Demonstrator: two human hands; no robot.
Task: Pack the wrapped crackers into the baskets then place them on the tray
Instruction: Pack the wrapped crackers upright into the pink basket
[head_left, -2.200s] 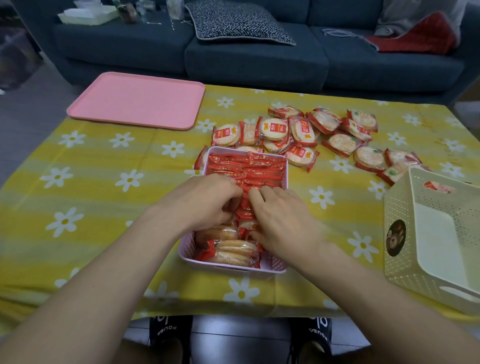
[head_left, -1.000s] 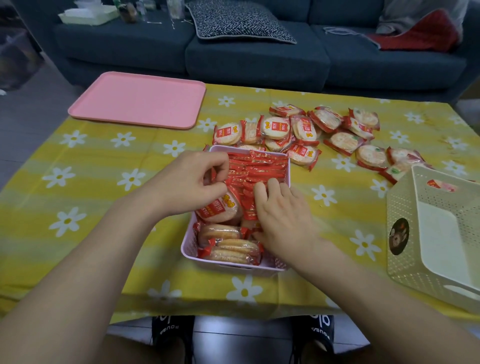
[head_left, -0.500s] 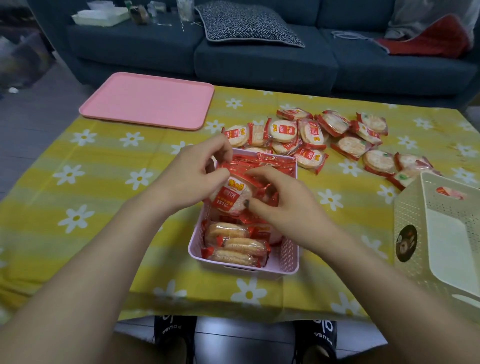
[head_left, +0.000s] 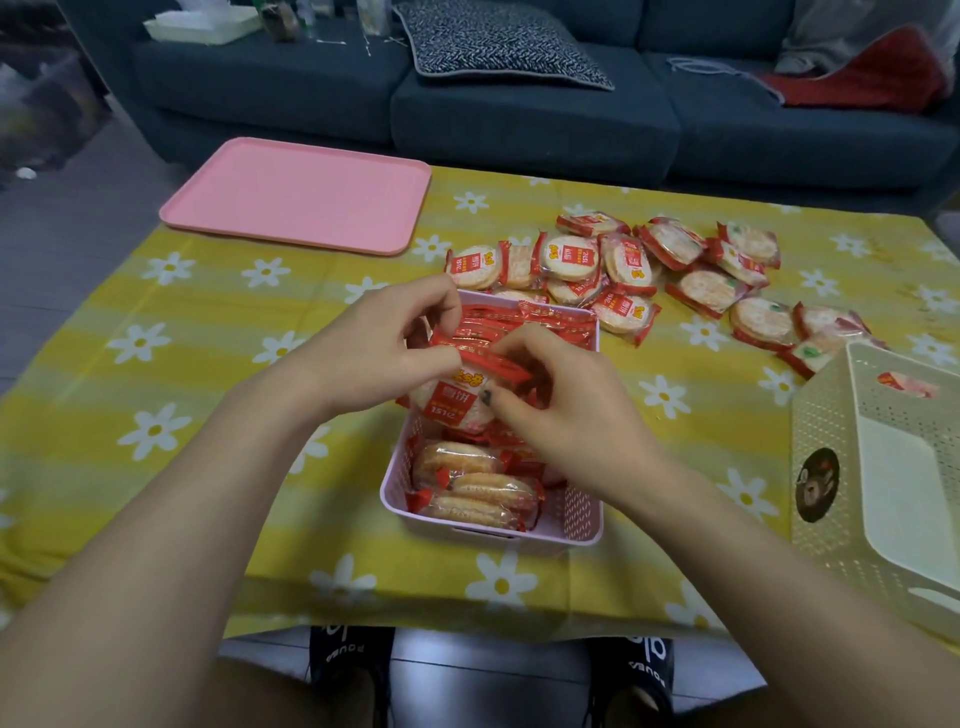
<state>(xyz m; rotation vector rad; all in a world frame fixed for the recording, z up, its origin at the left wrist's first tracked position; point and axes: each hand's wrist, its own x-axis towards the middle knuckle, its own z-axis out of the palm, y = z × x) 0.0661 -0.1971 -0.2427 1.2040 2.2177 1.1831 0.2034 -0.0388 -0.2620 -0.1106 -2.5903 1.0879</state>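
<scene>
Cracker pack (head_left: 457, 402) now raised above pink basket (head_left: 571, 525)

A small pink perforated plastic basket (head_left: 576, 519) sits on the table, nearly full of red-wrapped round crackers standing on edge. One wrapped cracker (head_left: 454, 408) is held tilted above it. Loose wrapped crackers (head_left: 623, 265) lie scattered behind. A flat pink tray (head_left: 296, 195) sits far left; a cream perforated basket (head_left: 831, 431) tilts at right.

Glossy film cracker wrappers (head_left: 571, 257), perforated plastic basket (head_left: 576, 512)
</scene>
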